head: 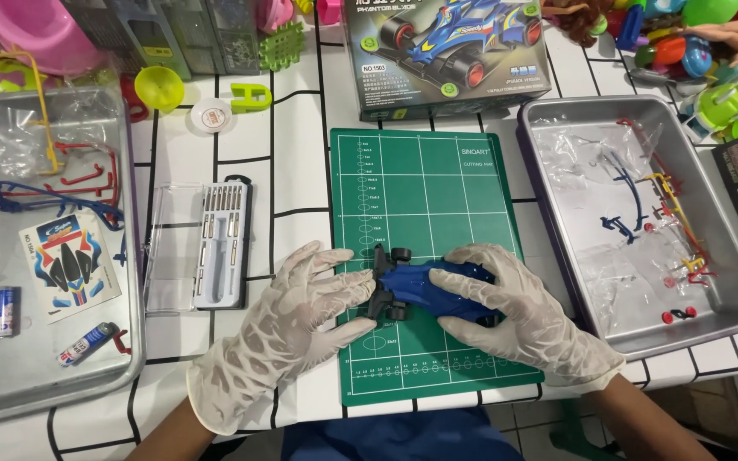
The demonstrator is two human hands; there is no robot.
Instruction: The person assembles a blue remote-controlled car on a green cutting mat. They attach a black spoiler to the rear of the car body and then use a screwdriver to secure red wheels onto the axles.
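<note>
Right hand: the gloved right hand [518, 312] lies closed over the front half of the blue toy car [424, 288], fingers wrapped across its body.
Left hand: the gloved left hand [288, 329] meets the car's rear end, fingers spread narrow around the black tail piece and rear wheels.
Car: it sits on its wheels on the green cutting mat [429, 196], at the mat's lower middle, lying crosswise.
Left of the mat: an open clear case of small screwdrivers [215, 246] on the desk [296, 137]; further left, a metal tray [87, 376] with a sticker sheet, plastic frames and batteries.
Right of the mat: a second metal tray [732, 282] with clear bags and small red and yellow parts.
Behind the mat: the kit box [446, 55].
Risk: pressing from both ends could, I judge, snap the thin tail piece or pop a wheel off; a loose wheel might roll off the mat.
Count: two hands, one car, one mat, two trays, one box, two batteries I can make out.
</note>
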